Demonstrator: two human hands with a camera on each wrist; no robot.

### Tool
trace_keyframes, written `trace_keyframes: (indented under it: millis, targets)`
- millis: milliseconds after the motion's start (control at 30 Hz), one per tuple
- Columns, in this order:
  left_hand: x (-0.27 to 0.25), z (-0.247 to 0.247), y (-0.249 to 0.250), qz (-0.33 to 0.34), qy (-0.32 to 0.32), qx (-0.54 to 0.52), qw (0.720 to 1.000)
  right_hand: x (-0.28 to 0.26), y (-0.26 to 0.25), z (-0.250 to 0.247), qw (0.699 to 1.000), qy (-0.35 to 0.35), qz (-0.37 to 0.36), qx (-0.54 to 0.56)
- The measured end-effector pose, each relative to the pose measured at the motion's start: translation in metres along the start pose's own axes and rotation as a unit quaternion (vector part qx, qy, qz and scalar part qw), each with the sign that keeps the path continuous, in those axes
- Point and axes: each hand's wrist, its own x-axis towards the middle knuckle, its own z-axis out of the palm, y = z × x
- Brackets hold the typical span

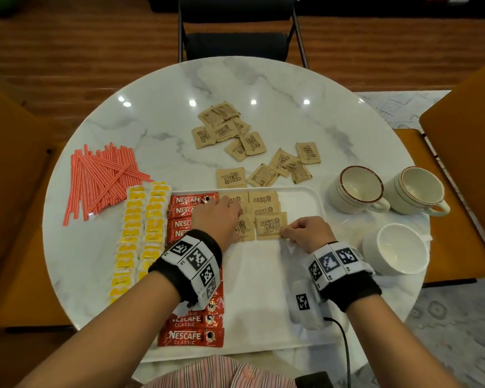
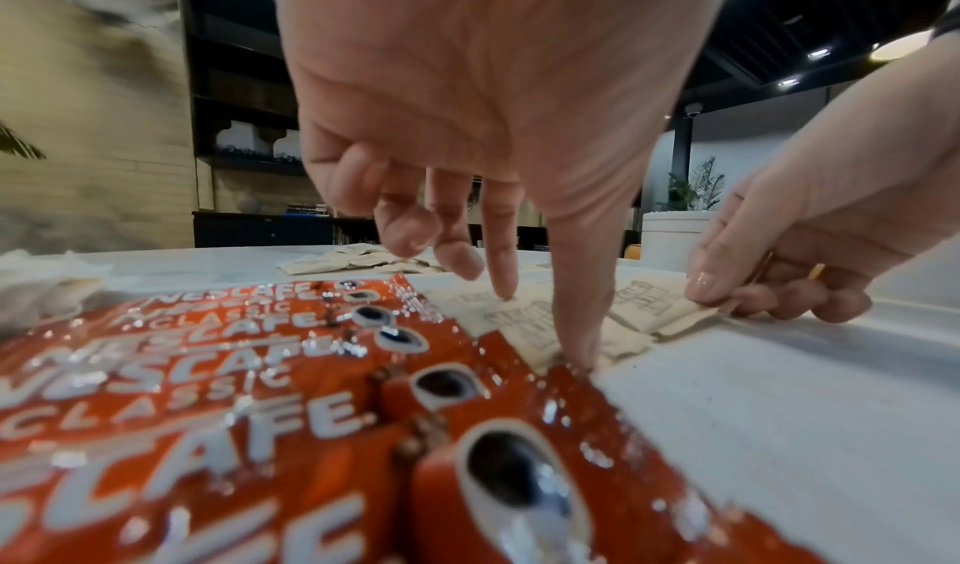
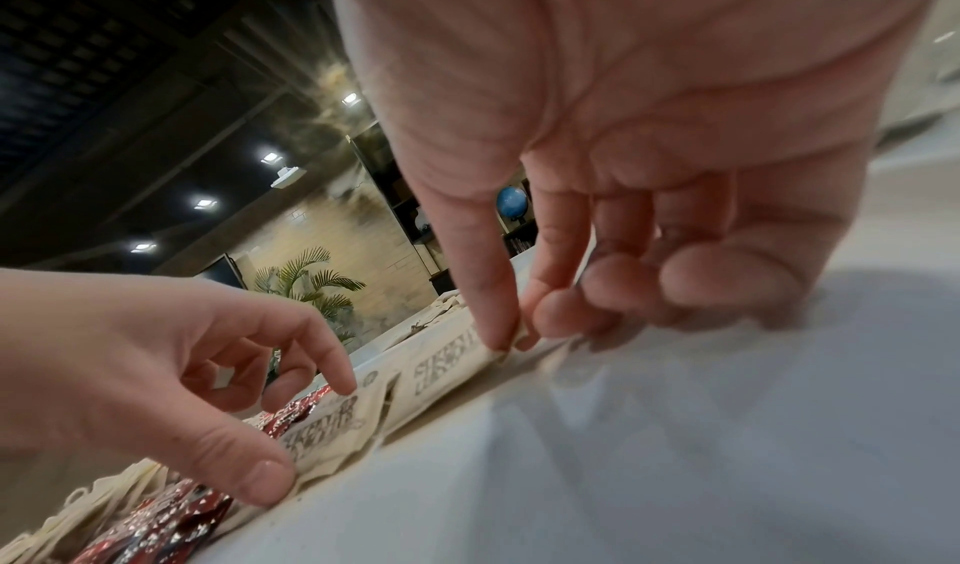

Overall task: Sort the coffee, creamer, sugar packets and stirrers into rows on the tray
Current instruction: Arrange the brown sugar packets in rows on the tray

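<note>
A white tray (image 1: 263,289) holds a column of red Nescafe coffee packets (image 1: 191,336) (image 2: 207,388) and, beside them at the far end, several brown sugar packets. My left hand (image 1: 230,219) (image 2: 540,318) presses thumb and forefinger down on the left sugar packets. My right hand (image 1: 284,233) (image 3: 511,343) pinches the near right corner of one sugar packet (image 1: 269,225) (image 3: 446,363) that lies flat on the tray. More sugar packets (image 1: 235,135) lie loose on the table beyond the tray. Yellow-and-white creamer packets (image 1: 137,233) run in two columns along the tray's left side. Red-striped stirrers (image 1: 101,177) are piled at the left.
Three white cups (image 1: 359,189) (image 1: 417,189) (image 1: 395,247) stand right of the tray on the round marble table (image 1: 151,121). A white device with a black cable (image 1: 305,303) hangs under my right wrist over the tray. Orange chairs flank the table; a black chair (image 1: 235,43) stands beyond it.
</note>
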Motion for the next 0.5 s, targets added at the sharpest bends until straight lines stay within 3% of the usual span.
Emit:
trace_keyframes:
  millis: [500]
  targets:
    - [0.0004,0.0022,-0.0018,-0.008,-0.013,-0.014,1.000,0.0018,0.0016,0.0057,1.000,0.009,0.002,0.001]
